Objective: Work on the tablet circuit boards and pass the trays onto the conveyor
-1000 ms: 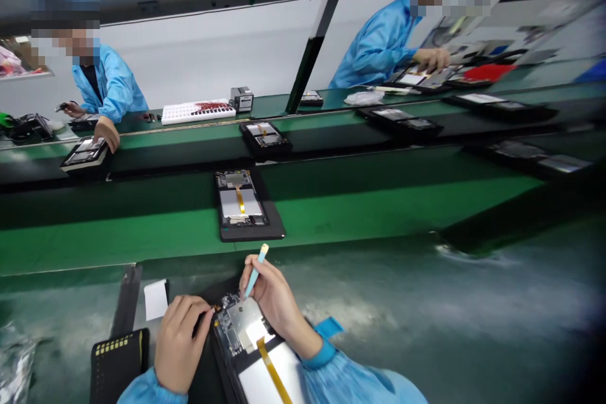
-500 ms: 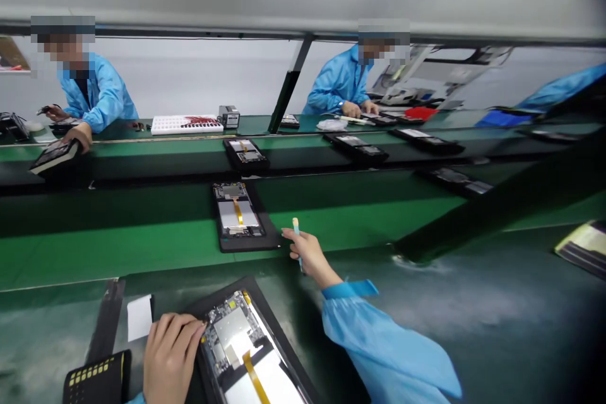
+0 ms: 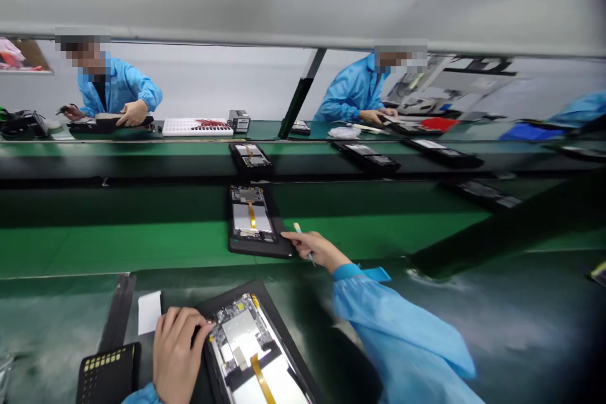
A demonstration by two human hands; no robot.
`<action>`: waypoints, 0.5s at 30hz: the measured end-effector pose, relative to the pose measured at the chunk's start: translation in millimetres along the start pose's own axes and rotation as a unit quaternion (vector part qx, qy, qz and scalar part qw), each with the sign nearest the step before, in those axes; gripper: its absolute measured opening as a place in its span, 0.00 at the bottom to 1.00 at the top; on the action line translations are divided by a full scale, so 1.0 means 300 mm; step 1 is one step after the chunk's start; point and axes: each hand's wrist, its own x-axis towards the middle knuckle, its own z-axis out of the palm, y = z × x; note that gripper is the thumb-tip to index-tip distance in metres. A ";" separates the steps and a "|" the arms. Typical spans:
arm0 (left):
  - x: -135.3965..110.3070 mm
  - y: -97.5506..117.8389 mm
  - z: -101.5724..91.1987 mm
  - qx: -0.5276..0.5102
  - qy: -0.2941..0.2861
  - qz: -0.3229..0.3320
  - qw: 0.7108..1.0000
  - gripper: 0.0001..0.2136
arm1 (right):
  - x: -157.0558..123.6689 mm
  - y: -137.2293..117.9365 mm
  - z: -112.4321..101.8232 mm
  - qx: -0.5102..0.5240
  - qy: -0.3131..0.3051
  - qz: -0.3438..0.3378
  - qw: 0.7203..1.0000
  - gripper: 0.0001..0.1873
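Observation:
In front of me an opened tablet (image 3: 258, 360) lies at a slant on a black tray (image 3: 279, 315), its circuit board, silver battery and orange flex cable showing. My left hand (image 3: 177, 350) has thumb and forefinger pinched at the tablet's upper left edge; any small part between the fingertips is hidden. Farther off, my right hand (image 3: 322, 249) grips a thin light-blue pen-like tool (image 3: 297, 228) with a cream end. Its outstretched forefinger touches, or nearly touches, the right edge of a second black tray (image 3: 260, 249), which carries another opened tablet (image 3: 252, 214) on the green belt.
Left of me are a white paper piece (image 3: 149, 313) and a black holder with yellow dots (image 3: 106, 372). A dark slanted post (image 3: 502, 221) crosses at right. Beyond, more devices (image 3: 250, 158) line a far belt (image 3: 199, 164), where two co-workers (image 3: 118, 85) in blue handle devices.
My right hand has come to the tray's edge on the belt, the tool tilting over. The view has shifted slightly left. The co-worker at left has brought a device from the belt to the bench.

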 end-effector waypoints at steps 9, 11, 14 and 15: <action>0.002 0.010 -0.007 0.017 0.025 0.023 0.999 0.12 | -0.028 -0.004 0.032 -0.095 0.040 0.050 0.993 0.15; 0.006 0.016 -0.009 0.021 0.027 0.024 0.999 0.13 | -0.025 -0.012 0.027 -0.099 0.048 0.054 0.993 0.15; 0.017 0.031 -0.016 0.027 0.031 0.031 0.999 0.14 | -0.028 -0.019 0.017 -0.087 0.038 0.066 0.993 0.15; 0.021 0.038 -0.019 0.031 0.034 0.036 0.998 0.15 | -0.032 -0.019 0.013 -0.080 0.030 0.070 0.994 0.16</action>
